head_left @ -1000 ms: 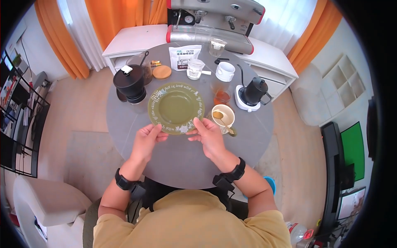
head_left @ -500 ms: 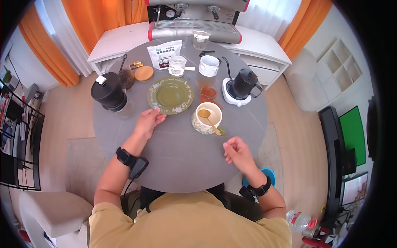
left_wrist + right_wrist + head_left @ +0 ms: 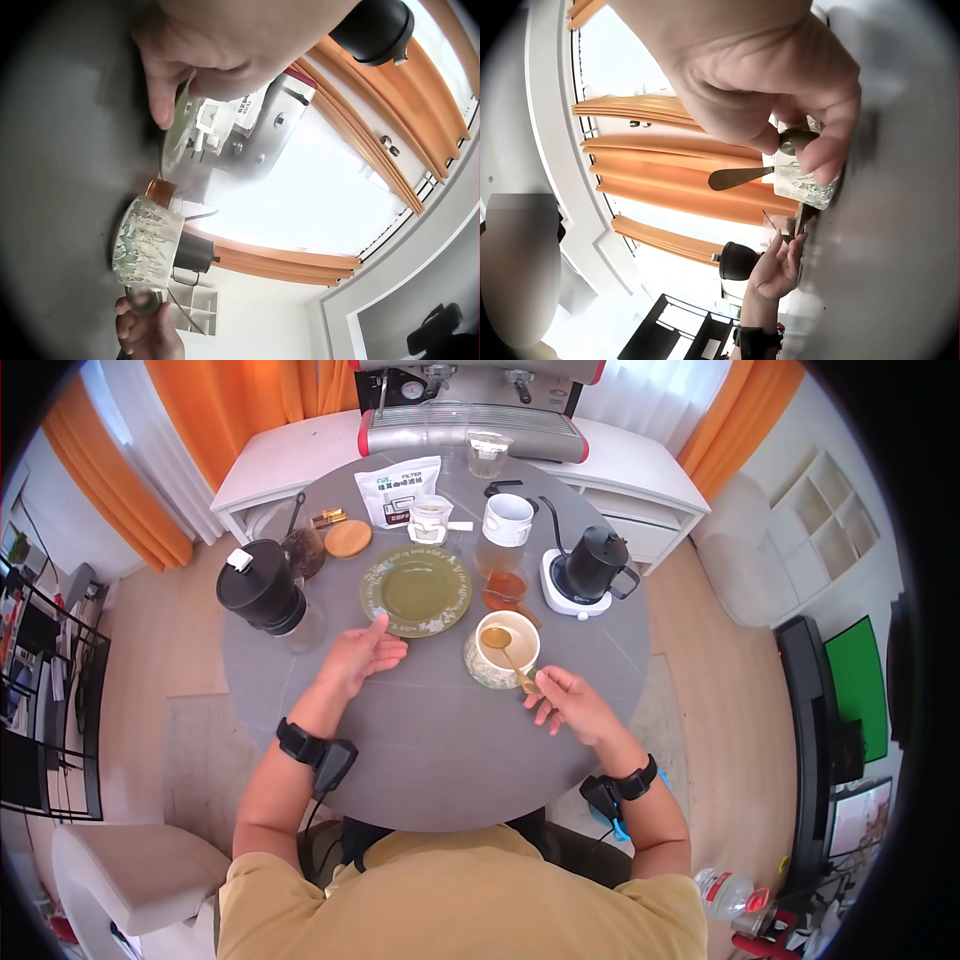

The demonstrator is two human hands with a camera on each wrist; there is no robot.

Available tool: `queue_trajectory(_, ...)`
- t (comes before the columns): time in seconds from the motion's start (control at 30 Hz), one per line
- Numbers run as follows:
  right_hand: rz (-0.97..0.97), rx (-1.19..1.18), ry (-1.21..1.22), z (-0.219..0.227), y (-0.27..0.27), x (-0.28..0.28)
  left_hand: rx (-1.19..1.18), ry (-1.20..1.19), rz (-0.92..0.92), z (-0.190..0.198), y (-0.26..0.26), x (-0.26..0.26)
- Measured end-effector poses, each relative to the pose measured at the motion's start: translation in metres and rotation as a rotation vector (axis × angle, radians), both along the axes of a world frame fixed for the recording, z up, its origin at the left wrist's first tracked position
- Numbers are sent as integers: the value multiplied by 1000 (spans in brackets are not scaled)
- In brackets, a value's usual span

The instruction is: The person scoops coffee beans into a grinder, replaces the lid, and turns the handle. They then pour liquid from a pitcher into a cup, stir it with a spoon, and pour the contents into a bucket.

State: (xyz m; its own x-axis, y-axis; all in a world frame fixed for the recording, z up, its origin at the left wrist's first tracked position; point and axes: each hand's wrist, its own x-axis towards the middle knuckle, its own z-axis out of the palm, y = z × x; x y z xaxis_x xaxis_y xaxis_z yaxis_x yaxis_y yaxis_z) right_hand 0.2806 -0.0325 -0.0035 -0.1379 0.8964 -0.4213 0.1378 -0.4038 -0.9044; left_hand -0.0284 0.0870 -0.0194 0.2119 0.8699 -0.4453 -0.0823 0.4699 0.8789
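Observation:
A green plate with white lettering round its rim lies on the table. My left hand is at its near left edge, thumb at the rim and fingers extended. To the right of the plate stands a cream mug with a floral pattern. My right hand pinches the mug's green handle between thumb and fingers. A gold spoon leans in the mug, its handle sticking out over the rim towards my right hand.
Behind the mug are a glass server with reddish liquid and a white dripper. A black kettle stands on a white base at right, a black grinder at left. Farther back are a wooden lid and a coffee bag.
The plate has gone from both hands' hold down onto the table. My right hand has let go of it, moved right, and come to the mug's handle. The left hand's fingers have straightened.

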Motion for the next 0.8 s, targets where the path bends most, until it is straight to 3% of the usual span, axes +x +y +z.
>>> queue_trajectory(0.17, -23, 55, 150, -13, -2, -3, 19, 120, -80, 29, -18, -10)
queue_trajectory(0.23, -26, 66, 166, -11, -3, -7, 130, 80, 45, 31, -23, -15)
queue_trajectory(0.43, -35, 72, 262, 16, 12, -40, 288, -3, 275, 14, -24, -18)
queue_trajectory(0.8, -114, 267, 239, 5, 91, -110, 325, -24, 277, -4, -19, -17)
